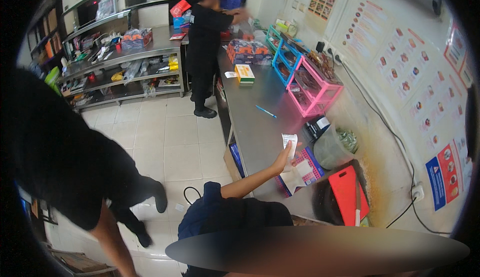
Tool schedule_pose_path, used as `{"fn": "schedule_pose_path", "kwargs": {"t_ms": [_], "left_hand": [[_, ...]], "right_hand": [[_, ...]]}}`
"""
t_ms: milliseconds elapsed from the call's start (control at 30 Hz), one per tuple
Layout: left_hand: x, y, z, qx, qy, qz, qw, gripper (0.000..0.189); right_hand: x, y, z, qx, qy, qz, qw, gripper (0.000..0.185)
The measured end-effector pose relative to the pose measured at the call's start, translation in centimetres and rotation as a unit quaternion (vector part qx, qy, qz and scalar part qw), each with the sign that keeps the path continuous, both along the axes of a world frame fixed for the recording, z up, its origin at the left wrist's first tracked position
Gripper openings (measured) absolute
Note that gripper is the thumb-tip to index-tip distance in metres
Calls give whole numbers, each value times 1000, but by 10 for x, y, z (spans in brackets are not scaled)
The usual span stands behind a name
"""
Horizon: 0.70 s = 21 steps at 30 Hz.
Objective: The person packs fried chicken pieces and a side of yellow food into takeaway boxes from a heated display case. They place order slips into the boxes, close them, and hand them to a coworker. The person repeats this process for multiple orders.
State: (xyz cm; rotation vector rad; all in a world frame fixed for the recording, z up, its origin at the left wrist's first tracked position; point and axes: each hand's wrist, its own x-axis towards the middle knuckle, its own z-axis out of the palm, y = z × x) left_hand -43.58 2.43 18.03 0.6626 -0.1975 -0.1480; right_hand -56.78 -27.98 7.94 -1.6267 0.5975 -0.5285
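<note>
My left hand point(287, 158) grips a small printed paper slip point(289, 140) between thumb and fingers, above the metal counter. Directly below it is a purple and pink patterned carton point(313, 166) with white paper point(294, 179) over part of it. Whether the hand touches the carton, I cannot tell. My right hand is out of view; a blurred patch covers the bottom of the picture. Beyond my left hand, a blue pen point(266, 111) lies on the counter point(247, 108). A translucent tub point(330, 151) with green leaves stands right of the carton, beside a small black device point(315, 128).
A red cutting board point(343, 194) with a knife point(358, 205) lies at the near right. Pink point(313, 102) and blue racks point(287, 61) line the wall. One person point(206, 44) stands at the counter's far end, another point(67, 134) at the left. Cables hang on the wall.
</note>
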Motion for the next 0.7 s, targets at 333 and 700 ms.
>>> {"fn": "schedule_pose_path", "kwargs": {"t_ms": [333, 700], "left_hand": [[-8, -30, 94, -183, -62, -255, 947, 78], [-75, -114, 158, -140, -55, -533, 833, 98]], "right_hand": [[-75, 11, -12, 59, -86, -110, 988, 33], [-213, 45, 7, 65, -65, -295, 951, 41]]}}
